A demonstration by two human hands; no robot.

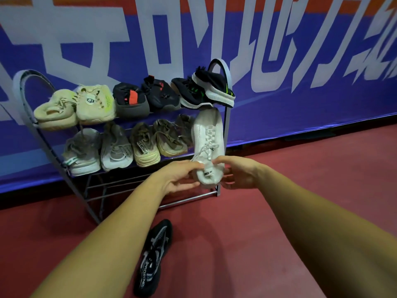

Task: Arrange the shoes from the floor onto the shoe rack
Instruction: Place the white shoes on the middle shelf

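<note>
Red floor (290,201), blue banner (300,108) behind: left hand (180,178) and right hand (240,175) both clasp the white shoe (208,136) by its heel, toe pointing twelve o'clock into the shoe rack (227,125). It's probably best slid level into the middle shelf's right end.

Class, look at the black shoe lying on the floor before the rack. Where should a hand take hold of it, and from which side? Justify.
Probably across the narrow middle of the black shoe, coming down from above, thumb on one long side and fingers on the other. It lies flat, alone on the floor, lengthwise away from the person, both sides clear.
</note>
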